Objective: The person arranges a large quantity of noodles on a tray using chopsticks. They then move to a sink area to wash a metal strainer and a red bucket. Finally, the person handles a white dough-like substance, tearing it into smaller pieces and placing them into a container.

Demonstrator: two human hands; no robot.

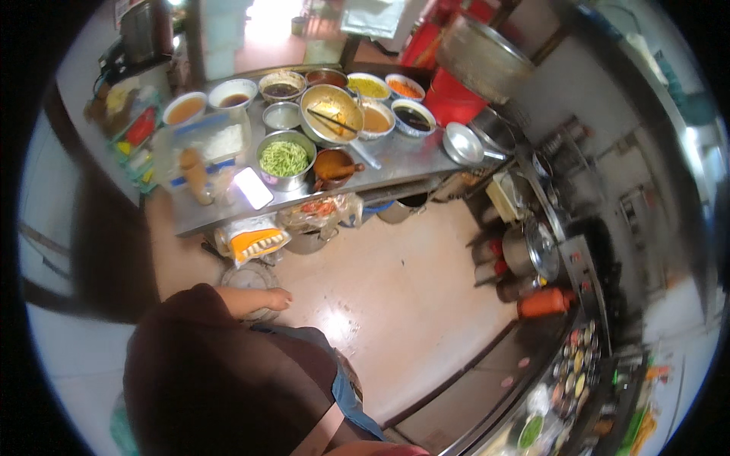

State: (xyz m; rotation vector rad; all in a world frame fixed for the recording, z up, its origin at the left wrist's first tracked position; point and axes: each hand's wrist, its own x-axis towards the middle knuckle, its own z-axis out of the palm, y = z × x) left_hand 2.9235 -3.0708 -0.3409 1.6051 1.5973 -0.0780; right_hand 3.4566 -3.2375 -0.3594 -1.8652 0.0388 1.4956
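My left hand hangs low by my body, over a round lid or basin at floor level. Nothing shows in it, but its fingers are too small and blurred to tell how they are held. My right hand is out of view. Ahead stands a steel table with a pot of shredded green vegetable, a brown pot with a wooden handle and a tilted metal bowl with chopsticks. A lit phone lies near the table's front edge.
Bowls of sauce and chopped orange food line the table's back. A red bucket stands behind its right end. On the right are a lidded steel pot, an orange container and a stove panel. Packed bags sit below the table.
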